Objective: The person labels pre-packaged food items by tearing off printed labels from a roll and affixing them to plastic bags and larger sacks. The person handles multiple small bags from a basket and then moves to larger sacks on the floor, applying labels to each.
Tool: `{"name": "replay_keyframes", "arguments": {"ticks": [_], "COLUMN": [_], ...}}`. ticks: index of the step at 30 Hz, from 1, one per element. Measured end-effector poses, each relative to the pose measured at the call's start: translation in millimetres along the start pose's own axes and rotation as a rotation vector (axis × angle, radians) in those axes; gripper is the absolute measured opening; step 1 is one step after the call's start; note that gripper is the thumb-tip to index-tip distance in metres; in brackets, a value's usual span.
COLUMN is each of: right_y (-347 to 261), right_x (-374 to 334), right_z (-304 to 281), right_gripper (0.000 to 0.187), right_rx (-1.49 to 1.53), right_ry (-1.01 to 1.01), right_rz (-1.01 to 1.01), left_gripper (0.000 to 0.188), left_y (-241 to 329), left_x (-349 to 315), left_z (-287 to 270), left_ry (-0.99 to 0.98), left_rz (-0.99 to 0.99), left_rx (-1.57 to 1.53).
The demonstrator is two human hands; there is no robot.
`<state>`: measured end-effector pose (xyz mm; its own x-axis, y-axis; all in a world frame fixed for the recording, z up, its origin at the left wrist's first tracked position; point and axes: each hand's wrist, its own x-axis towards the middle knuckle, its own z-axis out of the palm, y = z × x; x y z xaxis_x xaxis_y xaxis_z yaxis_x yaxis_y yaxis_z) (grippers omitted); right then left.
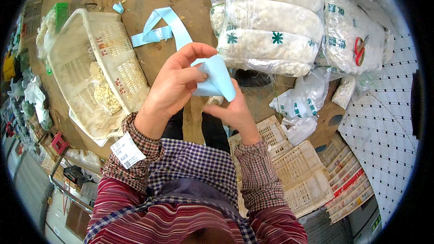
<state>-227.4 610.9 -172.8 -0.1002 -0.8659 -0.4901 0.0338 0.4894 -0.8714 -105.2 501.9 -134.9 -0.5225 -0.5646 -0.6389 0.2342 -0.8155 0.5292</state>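
Observation:
A light blue paper strip (218, 76), like label backing, is bent over between my hands. My left hand (174, 79) pinches it between thumb and fingers. My right hand (235, 110) grips its lower right side, with most of those fingers hidden behind the paper. Something small and pale shows by the right thumb; I cannot make it out. A long tail of blue strip (169, 20) loops on the floor beyond my left hand, a white label near its end. Another white printed label (128, 150) sticks to my left checked sleeve.
At left, a white plastic crate (129, 54) holds a bag of pale pieces (105, 92). Large clear-wrapped bales (271, 13) stand far right, red-handled scissors (360, 50) on one. Flat cream crates (296, 176) lie at near right. A blue scrap (118, 7) lies on the floor.

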Motion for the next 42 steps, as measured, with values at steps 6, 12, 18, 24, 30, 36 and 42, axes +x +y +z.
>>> {"name": "replay_keyframes", "arguments": {"ticks": [6, 12, 18, 24, 30, 36, 42], "right_y": [-32.1, -67.8, -115.8, -165.3, -194.6, -163.2, -171.3], "right_x": [28.6, 45.3, 68.2, 120.4, 202.2, 161.2, 100.5], "right_z": [4.8, 21.8, 29.4, 24.2, -3.1, 16.6, 68.6], "right_gripper": [0.078, 0.055, 0.033, 0.032, 0.033, 0.043, 0.011], "right_rx": [-0.168, 0.2, 0.754, 0.751, 0.676, 0.231, 0.525], "right_ry": [0.156, -0.059, 0.176, 0.163, 0.134, 0.097, 0.142], "right_rz": [-0.281, 0.098, 0.126, 0.186, 0.168, 0.312, 0.204], "left_gripper": [0.038, 0.041, 0.035, 0.049, 0.036, 0.033, 0.043], "left_y": [43.3, 75.5, 120.0, 77.6, 91.8, 115.5, 129.9], "left_x": [11.7, 16.9, 39.4, 10.6, -28.5, -33.7, -15.5], "left_z": [11.5, 13.3, -39.1, -122.6, -107.0, -95.0, -79.0], "left_ry": [-0.057, -0.215, -0.285, -0.557, -0.537, -0.219, -0.245], "left_rz": [0.049, -0.052, 0.175, -0.19, -0.213, -0.135, -0.004], "left_rx": [0.012, 0.071, 0.102, 0.366, 0.425, 0.301, 0.319]}}
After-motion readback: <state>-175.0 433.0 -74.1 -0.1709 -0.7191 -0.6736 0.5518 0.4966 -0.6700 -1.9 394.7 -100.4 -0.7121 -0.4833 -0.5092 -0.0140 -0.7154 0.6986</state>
